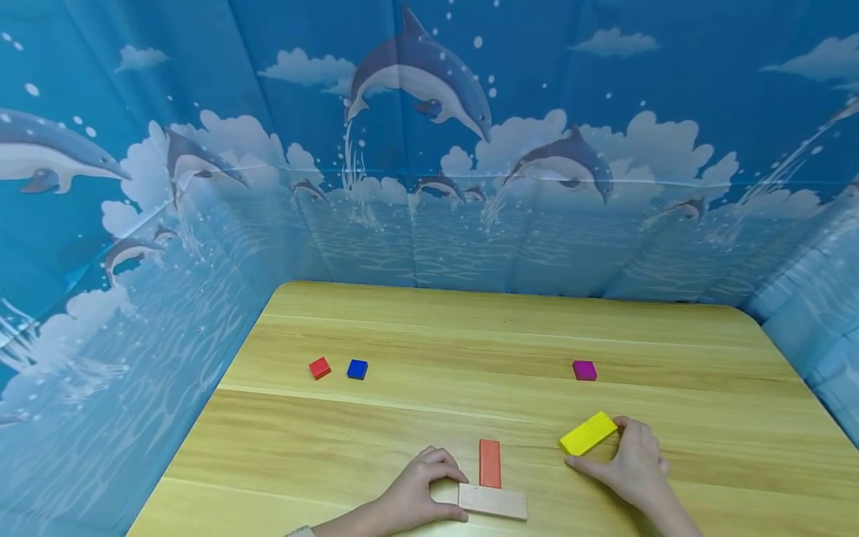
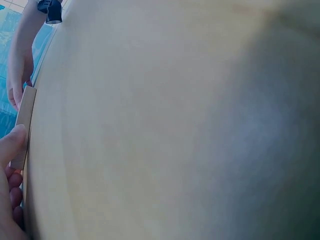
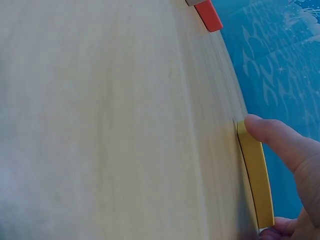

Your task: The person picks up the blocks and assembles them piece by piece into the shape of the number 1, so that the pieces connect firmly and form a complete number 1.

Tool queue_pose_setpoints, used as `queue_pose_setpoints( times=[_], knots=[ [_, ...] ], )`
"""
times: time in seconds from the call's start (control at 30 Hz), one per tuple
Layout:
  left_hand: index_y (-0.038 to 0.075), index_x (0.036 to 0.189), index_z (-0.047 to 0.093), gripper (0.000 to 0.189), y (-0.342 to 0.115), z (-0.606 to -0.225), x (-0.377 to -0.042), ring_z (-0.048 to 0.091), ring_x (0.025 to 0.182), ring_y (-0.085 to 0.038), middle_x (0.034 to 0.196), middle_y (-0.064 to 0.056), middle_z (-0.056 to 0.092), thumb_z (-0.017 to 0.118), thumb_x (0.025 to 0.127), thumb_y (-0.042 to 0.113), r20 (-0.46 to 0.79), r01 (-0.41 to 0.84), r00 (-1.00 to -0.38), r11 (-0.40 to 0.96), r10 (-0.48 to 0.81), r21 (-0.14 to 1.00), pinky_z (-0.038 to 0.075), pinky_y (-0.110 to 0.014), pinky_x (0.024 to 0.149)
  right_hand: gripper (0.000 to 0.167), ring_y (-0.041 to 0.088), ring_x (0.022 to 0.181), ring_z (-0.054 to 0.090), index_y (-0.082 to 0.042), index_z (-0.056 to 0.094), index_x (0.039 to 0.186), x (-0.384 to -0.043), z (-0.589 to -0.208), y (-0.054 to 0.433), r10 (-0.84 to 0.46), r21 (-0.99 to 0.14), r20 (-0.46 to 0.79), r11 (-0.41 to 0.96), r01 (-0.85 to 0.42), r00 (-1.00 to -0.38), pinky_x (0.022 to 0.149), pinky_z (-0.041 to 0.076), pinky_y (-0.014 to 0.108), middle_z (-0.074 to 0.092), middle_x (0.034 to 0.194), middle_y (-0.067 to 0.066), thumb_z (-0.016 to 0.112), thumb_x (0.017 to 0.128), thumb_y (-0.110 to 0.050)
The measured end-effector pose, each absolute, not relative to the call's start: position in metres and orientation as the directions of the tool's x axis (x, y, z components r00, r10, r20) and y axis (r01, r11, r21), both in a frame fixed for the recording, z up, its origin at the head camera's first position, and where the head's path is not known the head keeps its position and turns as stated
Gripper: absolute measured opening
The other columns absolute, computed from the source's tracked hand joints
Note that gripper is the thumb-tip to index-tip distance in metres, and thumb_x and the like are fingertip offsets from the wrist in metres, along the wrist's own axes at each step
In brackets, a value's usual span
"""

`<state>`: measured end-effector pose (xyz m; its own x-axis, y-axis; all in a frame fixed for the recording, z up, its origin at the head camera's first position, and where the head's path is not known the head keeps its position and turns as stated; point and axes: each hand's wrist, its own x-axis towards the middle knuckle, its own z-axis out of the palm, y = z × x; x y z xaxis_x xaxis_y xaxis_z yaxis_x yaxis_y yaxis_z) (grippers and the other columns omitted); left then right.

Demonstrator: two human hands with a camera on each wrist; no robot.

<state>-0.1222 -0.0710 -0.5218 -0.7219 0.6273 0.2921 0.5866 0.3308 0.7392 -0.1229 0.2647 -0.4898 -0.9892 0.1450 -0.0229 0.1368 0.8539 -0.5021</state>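
Note:
My left hand [image 1: 420, 492] grips the left end of a plain wooden block [image 1: 493, 502] near the front of the table, thumb on the near side and fingers on the far side. An orange-red block [image 1: 490, 463] lies just beyond the wooden one, at about a right angle to it, their edges meeting or nearly so. To the right, my right hand [image 1: 634, 464] holds a yellow block [image 1: 587, 433] between thumb and fingers, one at each end. That yellow block [image 3: 256, 175] lies at a slant, on or very close to the tabletop in the right wrist view.
Farther back on the wooden table [image 1: 429, 335] lie a small red square block [image 1: 320, 368] and a blue one [image 1: 358, 369] on the left. A magenta square block [image 1: 584, 370] is beyond the yellow one. Dolphin-printed curtains [image 1: 416, 231] surround the back and sides.

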Motion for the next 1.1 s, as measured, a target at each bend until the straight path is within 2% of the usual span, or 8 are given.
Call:
queue_pose_setpoints(
  times=[0.33, 0.53, 0.8, 1.1],
  knots=[
    [0.016, 0.095, 0.068, 0.032, -0.071, -0.519, -0.126, 0.046, 0.091, -0.001, 0.094, 0.013, 0.056, 0.077, 0.070, 0.034, 0.299, 0.593, -0.723, 0.337, 0.623, 0.732, 0.041, -0.016, 0.079, 0.110, 0.047, 0.108, 0.033, 0.013, 0.027, 0.129, -0.129, -0.489, 0.267, 0.127, -0.506, -0.040, 0.853, 0.130, -0.991, 0.073, 0.030, 0.054, 0.035, 0.120, 0.034, 0.076, 0.060, -0.058],
    [0.016, 0.095, 0.068, 0.032, -0.070, -0.520, -0.127, 0.046, 0.091, -0.001, 0.094, 0.013, 0.056, 0.077, 0.070, 0.035, 0.290, 0.584, -0.727, 0.338, 0.622, 0.738, 0.041, -0.016, 0.079, 0.108, 0.041, 0.103, 0.038, 0.013, 0.031, 0.127, -0.131, -0.490, 0.269, 0.129, -0.504, -0.034, 0.854, 0.128, -0.991, 0.071, 0.031, 0.050, 0.041, 0.114, 0.030, 0.076, 0.060, -0.058],
    [0.017, 0.095, 0.068, 0.032, -0.070, -0.521, -0.127, 0.046, 0.090, -0.001, 0.094, 0.014, 0.055, 0.077, 0.070, 0.035, 0.285, 0.582, -0.730, 0.347, 0.621, 0.735, 0.042, -0.016, 0.078, 0.098, 0.036, 0.092, 0.044, 0.014, 0.039, 0.119, -0.132, -0.495, 0.268, 0.116, -0.524, 0.108, 0.850, 0.043, -0.987, 0.073, 0.037, 0.048, 0.048, 0.100, 0.024, 0.083, 0.055, -0.047],
    [0.017, 0.094, 0.068, 0.031, -0.069, -0.522, -0.128, 0.046, 0.091, -0.001, 0.094, 0.013, 0.055, 0.077, 0.070, 0.035, 0.287, 0.581, -0.729, 0.340, 0.621, 0.740, 0.041, -0.017, 0.079, 0.092, 0.027, 0.085, 0.042, 0.014, 0.042, 0.115, -0.143, -0.494, 0.269, 0.063, -0.576, 0.248, 0.812, -0.095, -0.967, 0.070, 0.035, 0.035, 0.047, 0.095, 0.020, 0.088, 0.051, -0.033]
  ],
)
